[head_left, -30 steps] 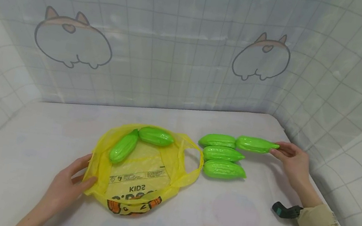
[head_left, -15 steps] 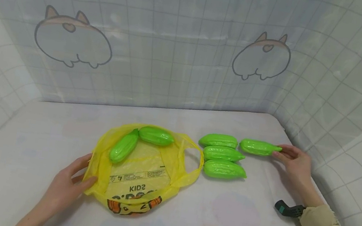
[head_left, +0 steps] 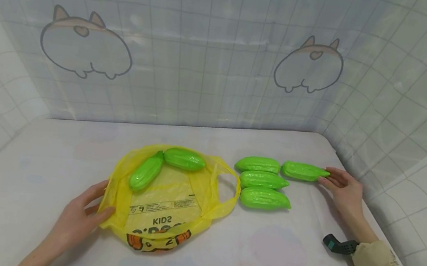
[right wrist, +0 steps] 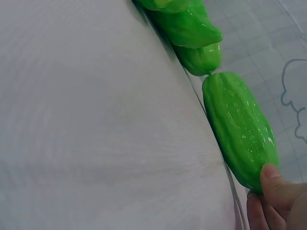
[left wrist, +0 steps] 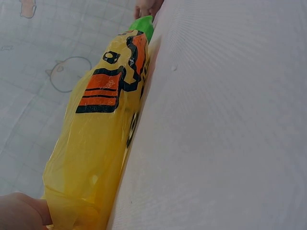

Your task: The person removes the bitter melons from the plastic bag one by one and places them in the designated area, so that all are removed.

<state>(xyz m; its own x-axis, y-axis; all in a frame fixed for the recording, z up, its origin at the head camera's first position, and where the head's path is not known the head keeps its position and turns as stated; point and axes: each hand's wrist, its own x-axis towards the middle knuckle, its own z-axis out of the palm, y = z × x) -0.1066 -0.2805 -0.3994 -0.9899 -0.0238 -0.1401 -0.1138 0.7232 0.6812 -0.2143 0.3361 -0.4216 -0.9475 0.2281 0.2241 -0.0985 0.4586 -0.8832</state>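
My left hand pinches the left rim of a yellow plastic bag. The bag lies with its mouth spread wide, and two shiny green ribbed gourds rest inside near its back edge. Right of the bag, three more such gourds lie stacked in a column, the front one nearest me. With thumb and fingertips, my right hand pinches the pointed end of a separate green gourd. In the right wrist view that gourd lies end to end with the rearmost of the column.
A white table with faint printed patterns bears everything. The bag's handle loop reaches close to the column of gourds. A tiled-print curtain rises behind, with another at the right. A black device sits at my right wrist.
My right hand has slid its gourd slightly right, then a touch back left, leaving a narrow gap from the rearmost gourd. My left hand and the bag have stayed put.
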